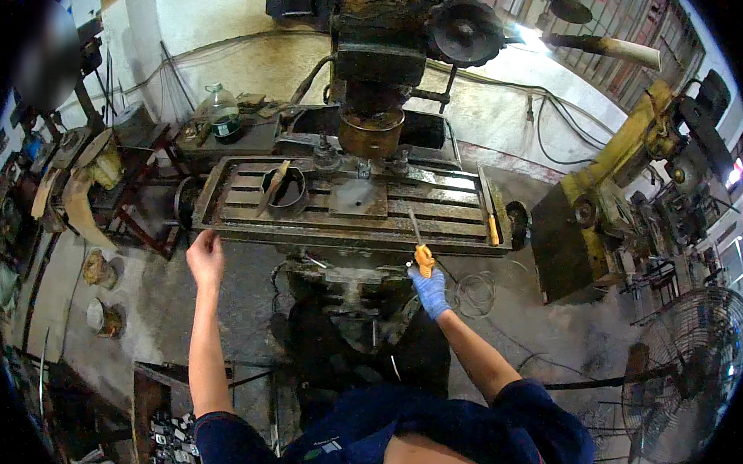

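My right hand (pixel 430 293), in a blue glove, is closed around a yellow air blow gun (pixel 423 259). Its thin metal nozzle points up over the front edge of the slotted milling machine table (pixel 338 227). My bare left hand (pixel 206 260) has its fingers curled, beside the table's front left corner; whatever they may hold is hidden. On the table, a flat metal plate (pixel 355 199) lies below the machine's spindle head (pixel 371 132). Left of the plate stands a round metal pot (pixel 287 204) with a wooden-handled brush (pixel 280 175) leaning in it.
A yellow-handled tool (pixel 492 227) lies along the table's right end, near a handwheel (pixel 517 224). Another handwheel (pixel 189 202) is at the left. A coiled hose (pixel 475 295) lies on the floor. A fan (pixel 684 376) stands right, a bin of metal parts (pixel 175 444) lower left.
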A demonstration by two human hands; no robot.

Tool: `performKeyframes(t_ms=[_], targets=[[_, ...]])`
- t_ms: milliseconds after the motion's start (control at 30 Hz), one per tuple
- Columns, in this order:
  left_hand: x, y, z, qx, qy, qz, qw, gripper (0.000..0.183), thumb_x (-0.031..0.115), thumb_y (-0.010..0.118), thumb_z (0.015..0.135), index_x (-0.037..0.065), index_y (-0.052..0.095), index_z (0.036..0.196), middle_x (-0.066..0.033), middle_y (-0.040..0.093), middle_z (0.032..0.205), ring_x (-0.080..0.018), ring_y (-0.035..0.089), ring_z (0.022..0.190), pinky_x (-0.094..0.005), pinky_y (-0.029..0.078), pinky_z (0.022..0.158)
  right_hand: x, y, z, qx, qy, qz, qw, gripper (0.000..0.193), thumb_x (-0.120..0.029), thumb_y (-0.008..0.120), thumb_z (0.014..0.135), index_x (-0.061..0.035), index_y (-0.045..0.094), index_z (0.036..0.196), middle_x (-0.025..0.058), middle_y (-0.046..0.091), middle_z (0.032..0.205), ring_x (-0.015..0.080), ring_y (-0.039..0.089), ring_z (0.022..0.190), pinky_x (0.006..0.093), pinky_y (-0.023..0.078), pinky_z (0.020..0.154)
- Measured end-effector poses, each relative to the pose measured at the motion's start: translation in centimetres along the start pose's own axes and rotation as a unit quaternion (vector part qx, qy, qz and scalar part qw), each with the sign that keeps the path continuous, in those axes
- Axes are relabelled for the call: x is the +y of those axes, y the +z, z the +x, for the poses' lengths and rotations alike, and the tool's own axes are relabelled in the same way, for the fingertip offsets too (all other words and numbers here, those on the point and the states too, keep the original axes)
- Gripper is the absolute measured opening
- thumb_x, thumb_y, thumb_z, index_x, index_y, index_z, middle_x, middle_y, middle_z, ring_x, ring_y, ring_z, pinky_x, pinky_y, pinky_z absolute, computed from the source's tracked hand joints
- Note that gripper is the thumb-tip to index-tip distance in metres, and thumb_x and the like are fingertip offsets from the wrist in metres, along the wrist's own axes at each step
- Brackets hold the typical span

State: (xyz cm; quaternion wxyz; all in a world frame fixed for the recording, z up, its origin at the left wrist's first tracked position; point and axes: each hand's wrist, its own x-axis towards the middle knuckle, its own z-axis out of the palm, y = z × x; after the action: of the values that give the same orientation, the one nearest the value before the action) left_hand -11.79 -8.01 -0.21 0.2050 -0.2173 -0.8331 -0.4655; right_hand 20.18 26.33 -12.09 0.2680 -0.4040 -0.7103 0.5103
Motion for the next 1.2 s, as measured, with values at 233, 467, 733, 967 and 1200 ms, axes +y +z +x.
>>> performKeyframes(t_ms=[233,467,733,967,1200], targets=[[-5.5,-0.7,-5.0,-0.074,-0.232,-0.116,0.963,0.012,0.004,0.056,0.08,-0.004,0.059,0.088,-0.0049,0.059,0.063,-0.0103,0.051,0.048,-0.0267,0.04,0.045,-15.7,-9.2,-1.3,0.024,-0.272,-0.186,0.944,0.042,-0.029,0.068,0.073,-0.0019,0.053,0.101,0.0187,0.059,0.091,0.0315,0.059,0.084,0.0348,0.047,0.076],[-4.0,3.2,-8.7,-0.121,-0.23,-0.178,0.949,0.012,0.003,0.057,0.078,-0.003,0.06,0.088,-0.0079,0.061,0.067,-0.0115,0.054,0.049,-0.0266,0.041,0.043,-21.5,-3.3,-0.4,-0.196,-0.125,-0.634,0.738,0.056,-0.056,0.047,0.077,-0.0045,0.064,0.09,0.0161,0.064,0.087,0.0316,0.062,0.082,0.04,0.048,0.074],[-0.3,5.3,-8.0,-0.216,-0.172,-0.229,0.934,0.016,0.0,0.053,0.076,-0.005,0.06,0.088,-0.0097,0.061,0.069,-0.0134,0.058,0.055,-0.0273,0.047,0.048,-23.0,2.7,6.7,-0.139,-0.15,-0.598,0.775,0.055,-0.054,0.049,0.075,-0.0032,0.066,0.084,0.0177,0.064,0.087,0.0325,0.062,0.081,0.0402,0.048,0.07],[0.6,4.6,-9.7,-0.318,-0.202,-0.23,0.897,0.016,0.006,0.057,0.077,-0.005,0.061,0.088,-0.0073,0.061,0.069,-0.0125,0.057,0.054,-0.0265,0.046,0.049,-23.2,0.0,2.5,-0.199,-0.151,-0.566,0.786,0.056,-0.054,0.051,0.075,-0.001,0.065,0.086,0.0185,0.064,0.086,0.0337,0.062,0.082,0.0409,0.047,0.072],[6.0,5.2,-13.4,-0.35,-0.349,-0.409,0.767,0.023,0.021,0.058,0.085,-0.002,0.062,0.088,-0.0049,0.061,0.07,-0.0125,0.058,0.058,-0.0267,0.05,0.054,-19.7,-4.1,-8.7,-0.403,-0.249,-0.474,0.742,0.043,-0.048,0.06,0.072,-0.0054,0.061,0.074,0.0199,0.06,0.072,0.0368,0.058,0.072,0.0443,0.045,0.064]])
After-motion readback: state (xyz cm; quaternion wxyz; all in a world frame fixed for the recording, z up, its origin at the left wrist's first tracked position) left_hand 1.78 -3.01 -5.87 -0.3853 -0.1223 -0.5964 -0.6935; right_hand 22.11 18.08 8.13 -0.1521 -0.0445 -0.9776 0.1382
